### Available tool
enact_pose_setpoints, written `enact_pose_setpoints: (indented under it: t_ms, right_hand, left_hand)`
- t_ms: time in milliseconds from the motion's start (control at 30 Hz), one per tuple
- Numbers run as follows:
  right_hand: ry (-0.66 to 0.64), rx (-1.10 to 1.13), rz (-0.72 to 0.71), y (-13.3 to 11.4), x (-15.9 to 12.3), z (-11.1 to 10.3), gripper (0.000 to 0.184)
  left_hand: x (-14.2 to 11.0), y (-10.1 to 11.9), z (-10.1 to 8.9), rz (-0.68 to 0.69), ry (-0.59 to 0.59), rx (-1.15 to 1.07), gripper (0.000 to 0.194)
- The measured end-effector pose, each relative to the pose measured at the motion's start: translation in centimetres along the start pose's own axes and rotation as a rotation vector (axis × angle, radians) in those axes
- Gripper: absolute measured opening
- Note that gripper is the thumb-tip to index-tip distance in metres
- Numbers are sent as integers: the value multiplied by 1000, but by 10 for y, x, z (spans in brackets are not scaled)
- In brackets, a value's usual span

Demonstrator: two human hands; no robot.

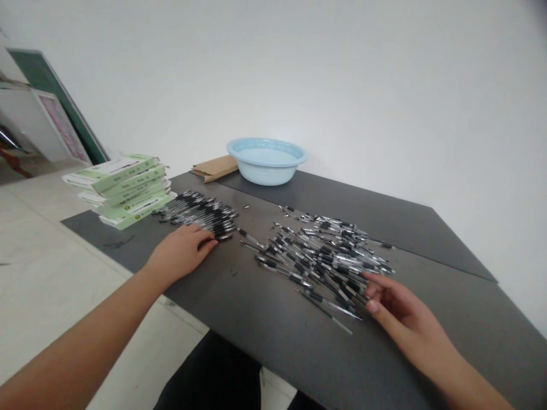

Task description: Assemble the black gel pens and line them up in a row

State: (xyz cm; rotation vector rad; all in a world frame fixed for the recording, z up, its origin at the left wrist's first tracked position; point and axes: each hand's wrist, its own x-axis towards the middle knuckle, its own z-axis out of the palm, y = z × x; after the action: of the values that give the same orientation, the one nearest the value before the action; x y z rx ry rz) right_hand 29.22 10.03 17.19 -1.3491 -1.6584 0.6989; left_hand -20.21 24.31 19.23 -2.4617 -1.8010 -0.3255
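Observation:
My left hand (182,253) is at the near edge of a neat row of clear pens with black grips (200,210). Its fingers are curled, with thumb and forefinger closed around the end of a pen (224,237) beside the row. My right hand (401,316) reaches the near right side of a loose pile of similar pens (316,250). Thumb and fingers there close on the end of a pen (356,295), partly hidden by the fingertips. A thin refill-like stick (327,312) lies at the pile's near edge.
Green-and-white boxes (128,191) are stacked at the table's left edge. Farther back are a light blue basin (267,162) and a flat brown cardboard piece (216,167), near the white wall. Small loose bits (247,206) lie between the pens on the dark table (265,324).

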Motion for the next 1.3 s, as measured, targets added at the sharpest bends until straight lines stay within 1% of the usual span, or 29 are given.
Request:
enact_pose_setpoints:
  t_ms: [67, 133, 167, 233, 333, 400, 467, 600, 700, 933, 1067, 1133, 1233, 1300]
  right_hand:
    - [6, -17, 2, 2, 1, -1, 42]
    - [9, -26, 2, 3, 2, -2, 41]
    - [8, -28, 4, 4, 2, -2, 41]
    - [2, -35, 13, 3, 3, -3, 42]
    - [-4, -49, 33, 3, 3, -3, 43]
    - [-7, -59, 45, 2, 3, -3, 43]
    - [-17, -66, 53, 1, 3, -2, 44]
    - [-26, -79, 52, -2, 4, -2, 44]
    - [-36, -96, 49, -5, 4, -2, 43]
    - [-90, -147, 44, -4, 4, -2, 41]
    - [-110, -164, 53, -4, 4, -3, 41]
    - [-126, -179, 46, -5, 4, -3, 41]
    - [-124, -219, 26, -7, 5, -2, 41]
    - [-73, -260, 23, -6, 6, -4, 42]
  left_hand:
    - [3, -4, 3, -30, 56, 41, 53]
    - [6, -8, 8, -47, 108, 84, 69]
    - [9, -12, 12, -48, 108, 97, 75]
    - [14, -22, 19, -52, 43, 98, 81]
    - [21, -36, 29, -87, -103, 75, 82]
    - [23, -41, 32, -94, -145, 65, 83]
    - [24, -42, 33, -98, -157, 61, 85]
    - [23, -40, 31, -90, -154, 57, 85]
    - [25, -38, 28, -61, -146, 60, 84]
    - [38, -30, 23, 73, -184, 63, 77]
    - [48, -29, 24, 99, -204, 67, 76]
    - [51, -27, 25, 94, -193, 74, 77]
    - [51, -13, 25, 75, -127, 93, 78]
    - [43, 9, 23, 104, -67, 94, 78]
